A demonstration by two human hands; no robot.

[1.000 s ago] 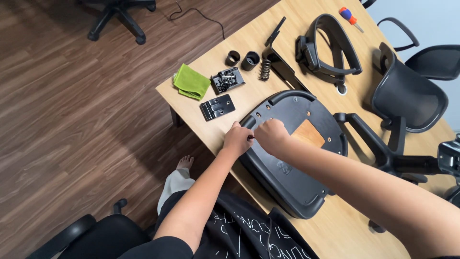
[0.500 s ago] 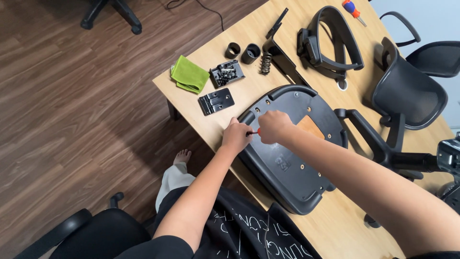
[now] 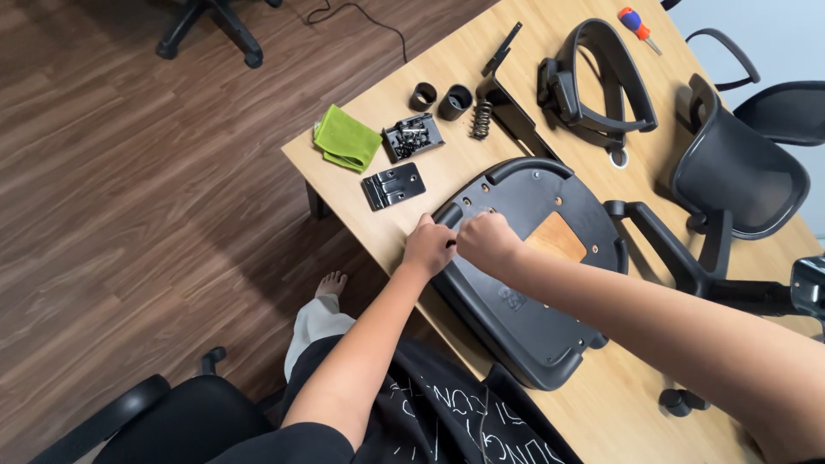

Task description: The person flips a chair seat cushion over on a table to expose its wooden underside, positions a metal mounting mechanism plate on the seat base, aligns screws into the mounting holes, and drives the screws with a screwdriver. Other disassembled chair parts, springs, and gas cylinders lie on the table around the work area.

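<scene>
While we look down at the surface (image 3: 550,51), our left hand (image 3: 427,247) rests on the near edge of the black seat base (image 3: 524,292), fingers curled against its rim. Our right hand (image 3: 486,241) is just beside it, its grip pressed together into a fist; we cannot tell what it pinches. The seat base lies upside down near the surface's edge. A green cloth (image 3: 346,139), a metal plate (image 3: 393,186) and a small tray of screws (image 3: 412,136) lie beyond.

Single head view, looking steeply down, near the table (image 3: 430,82), wood floor (image 3: 129,172) at left
</scene>
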